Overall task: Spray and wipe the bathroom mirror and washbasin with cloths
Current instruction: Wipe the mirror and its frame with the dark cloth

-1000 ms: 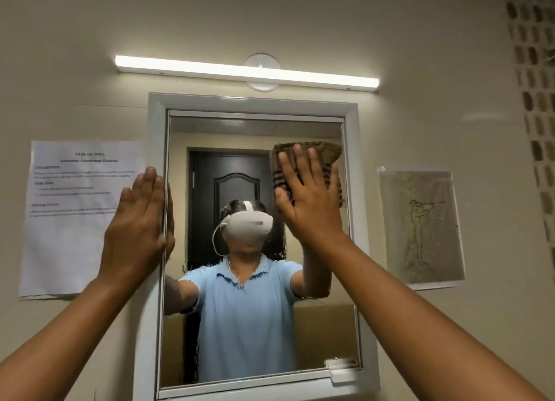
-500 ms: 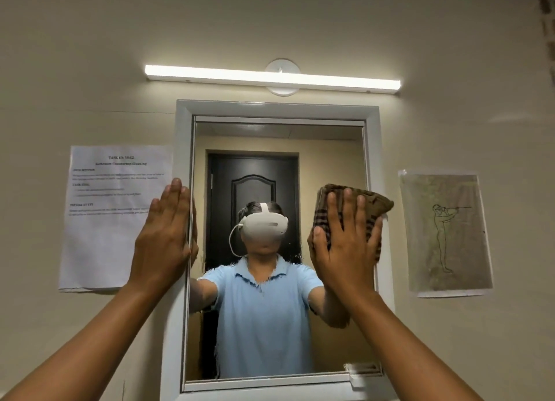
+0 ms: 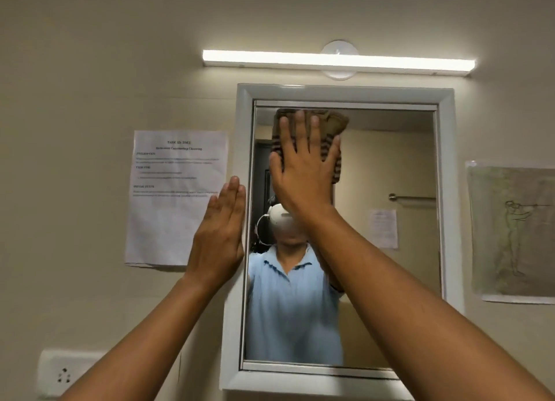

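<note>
The white-framed bathroom mirror [image 3: 390,166] hangs on the beige wall straight ahead. My right hand [image 3: 300,166] is spread flat, pressing a brown striped cloth [image 3: 332,127] against the glass near the top left corner. My left hand [image 3: 219,238] lies flat, fingers together, on the mirror's left frame edge and holds nothing. The washbasin is out of view.
A printed task sheet [image 3: 177,196] is taped left of the mirror and a sketch on paper [image 3: 513,232] to the right. A lit tube light [image 3: 336,59] runs above. A white wall socket [image 3: 64,373] sits at lower left. The glass reflects a person in a blue shirt.
My right hand has slid the cloth from the mirror's right side up to its top left area. My left hand stays on the left frame edge. The view has shifted left.
</note>
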Motion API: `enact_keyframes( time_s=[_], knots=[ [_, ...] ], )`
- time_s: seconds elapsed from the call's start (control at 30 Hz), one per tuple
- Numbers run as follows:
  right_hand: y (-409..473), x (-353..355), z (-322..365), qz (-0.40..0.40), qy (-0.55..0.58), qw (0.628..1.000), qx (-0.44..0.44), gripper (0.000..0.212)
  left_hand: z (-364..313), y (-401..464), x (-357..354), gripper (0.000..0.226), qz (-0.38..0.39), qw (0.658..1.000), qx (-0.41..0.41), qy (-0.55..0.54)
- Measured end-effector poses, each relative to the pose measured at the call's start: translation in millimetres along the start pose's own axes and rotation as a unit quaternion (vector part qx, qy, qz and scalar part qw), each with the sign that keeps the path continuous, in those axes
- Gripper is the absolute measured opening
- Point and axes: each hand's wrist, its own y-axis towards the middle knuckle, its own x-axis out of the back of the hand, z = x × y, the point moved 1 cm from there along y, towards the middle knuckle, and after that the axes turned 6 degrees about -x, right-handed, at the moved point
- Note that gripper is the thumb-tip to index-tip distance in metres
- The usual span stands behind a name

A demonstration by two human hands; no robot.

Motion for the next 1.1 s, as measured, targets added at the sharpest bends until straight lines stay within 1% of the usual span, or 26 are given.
enact_keyframes(
  time_s=[0.13,0.3,0.43,0.5,0.57,0.67,0.77,0.9,0.97,1.03,1.1],
  knots=[
    [-50.0,-11.7,23.8,0.017,-0.002,0.998,0.057,0.064,-1.7,-10.7,-1.5,0.068,-0.006,1.000,-0.004,-0.022],
    [-116.8,-15.8,27.4,0.055,-0.009,0.997,0.053,0.065,-3.2,-25.6,-7.1,0.066,-0.004,0.999,0.003,-0.035],
    [-163.2,-9.2,5.1,0.092,-0.011,0.988,0.125,0.065,-9.3,-33.3,-7.5,0.067,0.004,1.000,0.011,-0.026],
    [-170.7,-4.9,-13.5,0.101,-0.011,0.982,0.157,0.064,-14.7,-37.0,-6.7,0.070,0.015,1.000,0.009,-0.011],
    [-164.1,-0.6,-35.2,0.099,-0.014,0.982,0.162,0.064,-20.5,-40.8,-6.9,0.071,0.021,1.000,0.010,0.000],
    [-139.2,11.5,-74.9,0.083,-0.042,0.989,0.119,0.067,-26.6,-44.4,-9.5,0.074,0.025,1.000,0.017,0.004],
    [-108.3,25.1,-115.5,0.061,-0.070,0.993,0.078,0.068,-26.2,-46.3,-13.1,0.082,0.030,0.999,0.015,0.017],
    [-77.1,39.8,-158.1,0.032,-0.055,0.998,0.009,0.069,-27.5,-45.1,-15.3,0.080,0.027,0.999,0.022,0.028],
    [-73.4,43.0,-172.5,0.023,-0.047,0.998,-0.033,0.069,-27.7,-45.1,-16.4,0.082,0.027,0.999,0.028,0.031],
    [-79.6,43.6,-176.4,0.020,-0.049,0.997,-0.056,0.068,-27.2,-45.6,-15.6,0.084,0.032,0.998,0.031,0.034],
    [-93.9,42.0,-173.7,0.017,-0.053,0.995,-0.078,0.067,-27.2,-46.1,-12.7,0.080,0.034,0.998,0.032,0.030]
  ],
)
